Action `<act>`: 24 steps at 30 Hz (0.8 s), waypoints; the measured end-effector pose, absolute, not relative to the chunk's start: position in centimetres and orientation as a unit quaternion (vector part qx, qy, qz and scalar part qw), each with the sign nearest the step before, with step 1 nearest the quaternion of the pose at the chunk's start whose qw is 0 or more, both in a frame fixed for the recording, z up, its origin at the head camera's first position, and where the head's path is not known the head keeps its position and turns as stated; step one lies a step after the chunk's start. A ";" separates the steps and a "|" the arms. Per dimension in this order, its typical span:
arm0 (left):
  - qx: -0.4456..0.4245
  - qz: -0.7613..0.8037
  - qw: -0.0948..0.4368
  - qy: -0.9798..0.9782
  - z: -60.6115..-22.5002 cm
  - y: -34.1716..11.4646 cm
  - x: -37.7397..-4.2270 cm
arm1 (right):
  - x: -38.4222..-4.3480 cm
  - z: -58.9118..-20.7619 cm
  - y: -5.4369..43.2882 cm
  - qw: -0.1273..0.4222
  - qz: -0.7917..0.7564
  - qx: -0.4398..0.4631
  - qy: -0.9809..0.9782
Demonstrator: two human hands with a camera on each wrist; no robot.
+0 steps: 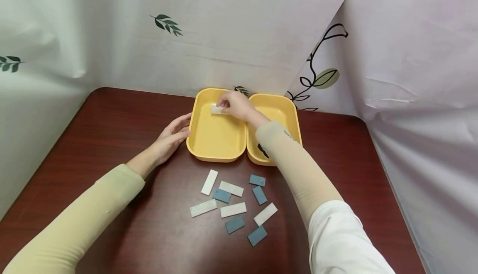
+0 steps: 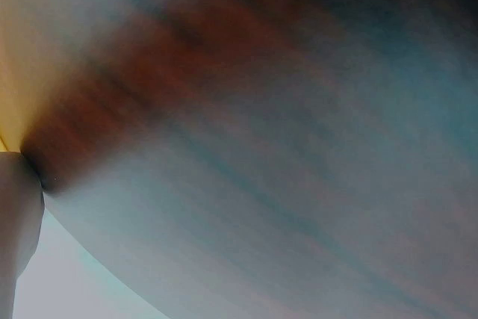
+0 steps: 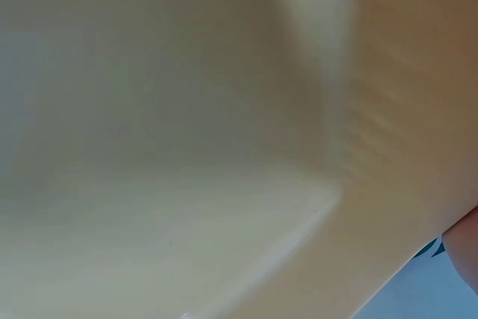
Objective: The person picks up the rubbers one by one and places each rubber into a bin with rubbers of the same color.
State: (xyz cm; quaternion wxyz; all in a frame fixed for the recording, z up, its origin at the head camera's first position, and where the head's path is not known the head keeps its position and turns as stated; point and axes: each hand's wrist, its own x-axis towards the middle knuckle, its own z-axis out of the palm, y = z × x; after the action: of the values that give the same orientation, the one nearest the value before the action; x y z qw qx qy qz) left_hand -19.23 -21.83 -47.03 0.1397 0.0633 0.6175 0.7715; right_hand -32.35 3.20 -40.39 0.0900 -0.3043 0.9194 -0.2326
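In the head view, my right hand [image 1: 236,104] reaches into the left yellow tray [image 1: 216,141], near its far side. Its fingers and thumb pinch a white rectangular tile [image 1: 217,109], partly covered by the fingers. My left hand [image 1: 169,139] rests against that tray's left outer wall, fingers extended and thumb by the rim. On the table in front of the trays lie several white tiles [image 1: 233,209] and several shorter blue-grey tiles [image 1: 234,225]. The right wrist view is filled by the tray's pale inside [image 3: 187,252]; the left wrist view is mostly blur.
A second yellow tray [image 1: 293,116] adjoins the first on the right, partly hidden under my right forearm. A black shape [image 1: 262,150] shows at its near left. Dark red-brown table [image 1: 149,232] lies beneath; leaf-printed white cloth [image 1: 231,29] hangs behind and at both sides.
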 end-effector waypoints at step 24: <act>0.070 0.768 0.135 0.622 -47.0 -21.7 -19.1 | -32.4 -40.9 2.7 0.087 -0.185 -0.287 0.936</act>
State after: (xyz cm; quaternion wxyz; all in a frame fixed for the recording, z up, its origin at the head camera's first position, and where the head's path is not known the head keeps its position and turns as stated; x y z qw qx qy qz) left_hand -19.08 -21.66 -47.00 0.1350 0.0701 0.6223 0.7678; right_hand -32.40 2.74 -40.92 0.0868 -0.2874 0.9357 -0.1852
